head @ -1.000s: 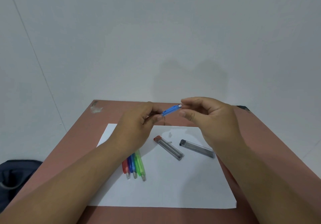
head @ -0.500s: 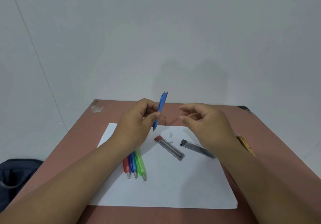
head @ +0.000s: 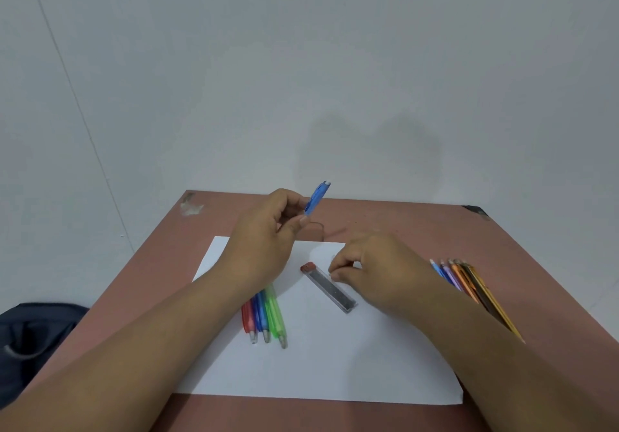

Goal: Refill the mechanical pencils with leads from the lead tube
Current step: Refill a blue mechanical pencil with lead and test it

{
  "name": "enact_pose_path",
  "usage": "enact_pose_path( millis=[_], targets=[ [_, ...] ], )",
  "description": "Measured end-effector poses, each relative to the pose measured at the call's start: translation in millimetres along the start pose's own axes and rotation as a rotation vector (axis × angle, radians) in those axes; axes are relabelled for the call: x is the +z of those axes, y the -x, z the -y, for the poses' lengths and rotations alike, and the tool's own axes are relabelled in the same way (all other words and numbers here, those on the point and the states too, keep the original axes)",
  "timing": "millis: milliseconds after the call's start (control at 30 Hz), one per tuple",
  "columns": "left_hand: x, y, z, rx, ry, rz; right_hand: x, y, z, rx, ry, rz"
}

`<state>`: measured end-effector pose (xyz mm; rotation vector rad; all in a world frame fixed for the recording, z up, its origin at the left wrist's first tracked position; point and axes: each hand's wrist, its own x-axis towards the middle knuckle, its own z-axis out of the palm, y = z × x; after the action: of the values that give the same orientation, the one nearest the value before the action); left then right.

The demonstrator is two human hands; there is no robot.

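My left hand (head: pixel 264 240) pinches a blue mechanical pencil (head: pixel 316 198) by its lower part, tilted with its top end up and to the right above the table. My right hand (head: pixel 378 271) is low over the white paper (head: pixel 335 364), thumb and forefinger tips drawn together just right of a clear lead tube (head: pixel 330 287) with a red cap. What lies between those fingertips is too small to make out. A second lead tube is hidden under my right hand. Red, blue and green mechanical pencils (head: pixel 264 314) lie side by side by my left wrist.
The paper lies on a reddish-brown table (head: pixel 402 220) set against a white wall. Several more pencils (head: pixel 469 281) lie fanned out on the table to the right of my right forearm. A dark bag (head: pixel 30 338) sits on the floor at the left.
My right hand let go of the blue pencil's top end and dropped to the paper beside the lead tube. My left hand swung the pencil from near level to tilted upward.
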<state>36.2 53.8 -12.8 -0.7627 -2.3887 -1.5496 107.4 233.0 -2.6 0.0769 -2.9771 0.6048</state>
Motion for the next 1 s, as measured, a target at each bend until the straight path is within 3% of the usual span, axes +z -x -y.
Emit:
enact_pose_path(
  millis=[200, 367, 433, 600, 1000],
  targets=[
    [-1, 3, -7, 0.004, -0.024, 0.014, 0, -2, -3, -0.01, 0.05, -0.052],
    [-2, 3, -7, 0.007, -0.065, 0.016, -14, 1, -6, -0.002, -0.37, -0.534],
    [-1, 3, -6, 0.0, -0.072, 0.015, -16, 5, -4, -0.033, -0.505, -0.61],
    [-1, 3, -6, 0.023, -0.056, 0.015, -15, 5, -1, -0.167, -0.465, -0.705],
    [1, 0, -1, 0.162, -0.16, -0.011, -10, 2, -4, -0.265, -0.35, -0.751]
  ],
)
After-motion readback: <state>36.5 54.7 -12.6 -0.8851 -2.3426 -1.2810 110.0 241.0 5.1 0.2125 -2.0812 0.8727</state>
